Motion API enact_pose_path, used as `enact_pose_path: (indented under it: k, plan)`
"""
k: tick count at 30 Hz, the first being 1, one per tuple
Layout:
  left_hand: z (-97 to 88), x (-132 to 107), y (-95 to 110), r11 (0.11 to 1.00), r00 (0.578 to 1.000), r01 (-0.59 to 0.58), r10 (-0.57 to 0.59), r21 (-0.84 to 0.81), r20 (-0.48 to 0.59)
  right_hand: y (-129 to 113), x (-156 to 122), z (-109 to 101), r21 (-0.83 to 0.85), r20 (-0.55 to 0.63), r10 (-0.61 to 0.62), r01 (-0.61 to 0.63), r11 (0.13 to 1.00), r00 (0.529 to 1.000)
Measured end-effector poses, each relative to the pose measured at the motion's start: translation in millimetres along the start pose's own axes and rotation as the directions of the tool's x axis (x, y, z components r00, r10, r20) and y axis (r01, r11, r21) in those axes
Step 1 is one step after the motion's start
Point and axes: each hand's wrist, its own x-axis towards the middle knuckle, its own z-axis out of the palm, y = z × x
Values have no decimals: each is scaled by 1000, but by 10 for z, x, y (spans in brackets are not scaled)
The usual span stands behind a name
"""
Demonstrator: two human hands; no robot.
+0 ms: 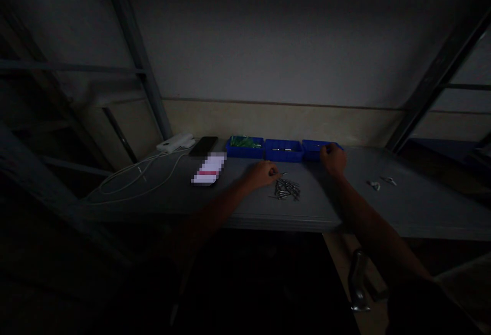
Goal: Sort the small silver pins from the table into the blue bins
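On a grey table (pixel 245 207) lies a pile of small metal screws or pins (pixel 287 188). My left hand (pixel 264 173) rests just left of the pile, fingers curled in a pinch on a thin metal piece. My right hand (pixel 333 159) reaches to the rightmost blue tray (pixel 312 149), fingers bent over its front edge; whether it holds anything is hidden. Two more blue trays stand in the same row: a middle one (pixel 284 150) and a left one (pixel 244 147) with green contents.
A dark phone (pixel 203 146), a white charger block (pixel 175 142) with looping white cables (pixel 134 176) and a white card (pixel 209 169) lie at the left. Two small metal parts (pixel 381 182) sit at the right. Metal rack posts flank the table; a wall stands behind.
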Motion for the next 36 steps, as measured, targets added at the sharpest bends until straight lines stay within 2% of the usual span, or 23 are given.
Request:
enact_pose_path:
  k: [5,7,9,11,13,15,20,24,28,31,33,36]
  plan:
    - [-20,12,-1,998,1000,-15,14,68,24,-60,-57,4,-67,99,22,-15,998,995]
    - [-15,16,-14,996,999,-13,11,87,30,-127,-120,3,-46,120,-36,42,998,992]
    - [2,17,-33,994,999,-19,15,104,37,-203,-206,10,8,165,-153,154,988,974]
    - [20,12,-47,991,999,-43,38,128,39,-285,-313,22,84,237,-305,293,952,922]
    - [27,4,-44,982,996,-80,73,169,49,-366,-422,30,171,315,-468,435,884,826]
    - [14,-1,-23,968,993,-110,96,225,71,-432,-513,28,226,369,-557,509,831,744]
    - [-35,29,24,951,985,-109,62,291,164,-480,-592,12,277,453,-624,565,777,636]
    - [-29,73,-9,959,986,-114,77,261,148,-462,-582,37,253,495,-667,642,723,556]
    - [-64,114,-38,978,988,-99,75,185,136,-464,-580,69,248,500,-672,652,716,547]
    - [-112,165,-56,983,976,-137,113,119,186,-467,-580,78,265,483,-679,646,715,553]
    - [-118,208,-81,978,968,-185,163,102,193,-466,-574,79,285,459,-687,638,715,564]
    - [-67,268,-134,971,967,-227,215,75,135,-460,-555,84,310,416,-683,612,727,600]
